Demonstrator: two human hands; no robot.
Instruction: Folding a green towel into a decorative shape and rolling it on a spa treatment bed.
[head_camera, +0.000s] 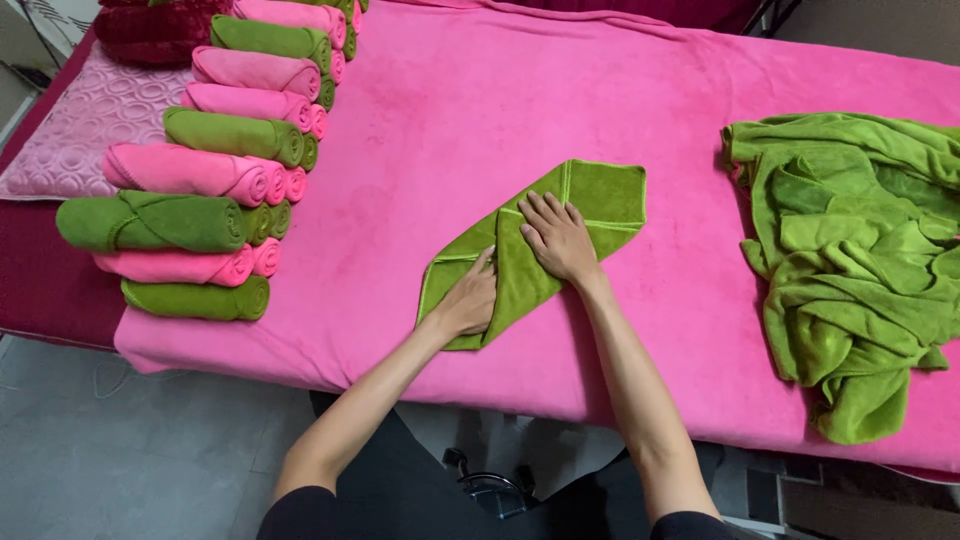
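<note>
Two flat, open hands, our left (468, 303) and right (558, 238), press the green towel (590, 200) at centre; rolls (190, 170) at 10 o'clock. Soft, light cloth, we judge: take its corners.

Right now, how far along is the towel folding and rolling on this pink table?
Done: a stack of rolled pink and green towels sits at the table's left end. In hand: one green towel lies partly folded in the middle; the left hand presses its lower corner and the right hand flattens the fold. It is not rolled yet. Left: a loose pile of green towels waits on the right of the pink table.
</note>
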